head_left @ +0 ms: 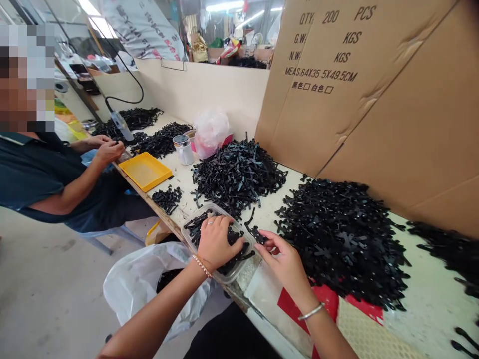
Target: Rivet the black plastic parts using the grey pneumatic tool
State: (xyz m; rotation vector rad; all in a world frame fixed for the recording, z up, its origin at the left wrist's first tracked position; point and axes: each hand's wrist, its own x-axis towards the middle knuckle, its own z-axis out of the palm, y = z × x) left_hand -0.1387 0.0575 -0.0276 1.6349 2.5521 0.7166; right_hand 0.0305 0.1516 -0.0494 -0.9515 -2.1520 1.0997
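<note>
My left hand rests over a clear plastic container filled with small black plastic parts. Its thumb stands apart from the fingers, and the fingertips bend down among the parts, partly hidden. At the container's right side, my right hand pinches a black plastic part between thumb and fingers. Another thin black strip sticks up just beyond that part. To the right of my right hand lies a large heap of flat black parts.
A heap of longer black strips lies behind the container. Further left are a yellow tray, a white jar and a co-worker's hands. A cardboard sheet leans behind; a white sack hangs below the table edge.
</note>
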